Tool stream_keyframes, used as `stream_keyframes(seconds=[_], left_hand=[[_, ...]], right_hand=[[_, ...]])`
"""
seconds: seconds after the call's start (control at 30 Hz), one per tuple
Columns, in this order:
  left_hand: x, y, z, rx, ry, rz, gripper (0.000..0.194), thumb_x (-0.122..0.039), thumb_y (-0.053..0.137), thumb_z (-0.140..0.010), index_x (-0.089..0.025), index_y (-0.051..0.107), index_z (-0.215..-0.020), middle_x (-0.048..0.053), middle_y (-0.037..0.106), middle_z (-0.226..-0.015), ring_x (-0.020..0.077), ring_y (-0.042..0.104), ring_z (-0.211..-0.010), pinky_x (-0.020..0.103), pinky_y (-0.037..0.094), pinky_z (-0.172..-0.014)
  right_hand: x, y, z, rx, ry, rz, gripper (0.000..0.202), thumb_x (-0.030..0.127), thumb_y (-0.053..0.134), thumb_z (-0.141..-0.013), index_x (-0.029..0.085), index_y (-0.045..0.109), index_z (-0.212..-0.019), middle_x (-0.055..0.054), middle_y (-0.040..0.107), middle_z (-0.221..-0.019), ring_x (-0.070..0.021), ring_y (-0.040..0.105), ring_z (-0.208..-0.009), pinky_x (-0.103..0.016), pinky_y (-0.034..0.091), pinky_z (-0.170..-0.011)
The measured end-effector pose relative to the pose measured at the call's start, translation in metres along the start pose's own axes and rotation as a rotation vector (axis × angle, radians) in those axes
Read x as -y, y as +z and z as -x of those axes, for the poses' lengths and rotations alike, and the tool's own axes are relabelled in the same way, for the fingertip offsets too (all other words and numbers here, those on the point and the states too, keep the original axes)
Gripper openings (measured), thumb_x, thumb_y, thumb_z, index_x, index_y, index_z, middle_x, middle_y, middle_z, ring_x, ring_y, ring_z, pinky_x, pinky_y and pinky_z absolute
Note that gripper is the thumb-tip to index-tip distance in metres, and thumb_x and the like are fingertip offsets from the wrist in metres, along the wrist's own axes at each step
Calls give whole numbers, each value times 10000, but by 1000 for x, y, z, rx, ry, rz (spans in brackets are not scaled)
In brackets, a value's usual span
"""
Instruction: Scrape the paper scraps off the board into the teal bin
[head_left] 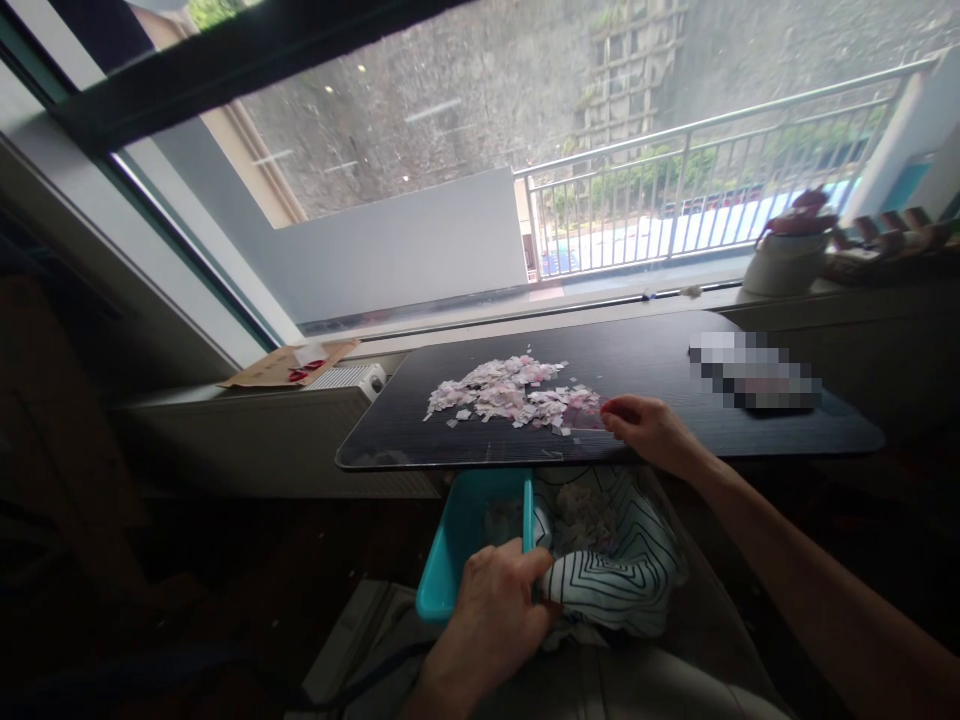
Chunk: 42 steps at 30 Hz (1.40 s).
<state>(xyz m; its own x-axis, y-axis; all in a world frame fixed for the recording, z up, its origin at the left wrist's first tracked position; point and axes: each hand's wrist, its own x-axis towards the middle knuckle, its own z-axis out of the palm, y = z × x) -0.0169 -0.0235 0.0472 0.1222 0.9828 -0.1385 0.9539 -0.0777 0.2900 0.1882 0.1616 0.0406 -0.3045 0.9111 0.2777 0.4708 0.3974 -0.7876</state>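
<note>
Paper scraps (510, 392) partly hidden by right hand (651, 430), tray (459, 540) half-hidden.

two bare forearms in view, no sleeves on either as far as the frame shows. left hand (495, 605): no ring, watch or band visible; wrist bare. right hand (651, 432): likewise unadorned, forearm bare along its whole visible length. fingers (611, 408) ungloved, nails short, details too small to tell further. lap below in pale, light-coloured cloth; cut and seams lost in shadow.
</note>
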Motion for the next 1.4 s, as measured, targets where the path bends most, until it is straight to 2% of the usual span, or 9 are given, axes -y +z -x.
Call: stream_keyframes(seconds=[0.33,0.7,0.8,0.9,1.0,1.07,1.13,1.23,1.4], left_hand=[[2,5,-1,-23,17,10,70,-253,634,-746,-228,570,-739,-30,565,-768,161,533,-736,263,304,-625],[-5,8,-8,-32,110,-63,110,-353,626,-763,-243,616,-771,-2,573,-747,195,547,-708,275,320,-612],[-4,7,-9,-26,120,-65,116,-357,626,-766,-243,628,-787,1,584,-751,197,554,-703,275,318,-604],[-4,7,-9,-24,118,-70,124,-361,627,-769,-240,633,-791,5,589,-748,203,559,-711,276,321,-608],[-4,6,-8,-13,110,-69,128,-362,627,-768,-236,632,-792,6,590,-753,203,557,-714,275,324,-612],[-3,7,-7,-10,103,-63,115,-348,623,-766,-234,626,-784,5,586,-751,198,553,-713,273,321,-612],[-2,8,-6,-21,94,-54,90,-322,617,-764,-232,614,-764,0,577,-742,189,547,-710,270,315,-611],[-1,9,-5,-44,78,-32,64,-281,619,-748,-227,589,-732,-10,566,-738,173,536,-709,265,305,-613],[1,8,-5,-54,63,11,83,-244,632,-720,-219,554,-704,-26,550,-723,158,522,-712,261,288,-613]], right_hand=[[3,-6,6,30,9,53,236,362,540,-756,182,683,-810,-20,667,-648,-156,598,-581,-249,455,-552],[30,39,-2,134,-153,42,246,360,502,-796,180,664,-753,0,616,-631,-131,537,-591,-230,405,-561],[38,45,0,169,-175,20,245,358,508,-800,180,673,-770,1,627,-651,-127,536,-598,-229,406,-570],[42,47,3,134,-158,44,249,355,506,-805,179,682,-798,-3,642,-672,-128,538,-605,-235,406,-580],[38,41,5,183,-167,41,260,370,508,-806,180,684,-787,-2,649,-670,-129,545,-600,-236,412,-572],[29,29,4,188,-163,-4,270,388,518,-798,179,689,-795,-6,664,-686,-134,567,-609,-236,427,-573],[17,12,1,62,-105,-14,297,412,535,-787,178,701,-862,-14,681,-704,-146,592,-625,-248,450,-602],[-4,-9,-7,-92,-34,132,296,417,571,-756,193,722,-876,-23,701,-729,-171,614,-651,-283,465,-651],[-20,-8,-12,-5,-24,81,299,424,563,-767,208,733,-886,-20,726,-806,-184,640,-698,-298,485,-701]])
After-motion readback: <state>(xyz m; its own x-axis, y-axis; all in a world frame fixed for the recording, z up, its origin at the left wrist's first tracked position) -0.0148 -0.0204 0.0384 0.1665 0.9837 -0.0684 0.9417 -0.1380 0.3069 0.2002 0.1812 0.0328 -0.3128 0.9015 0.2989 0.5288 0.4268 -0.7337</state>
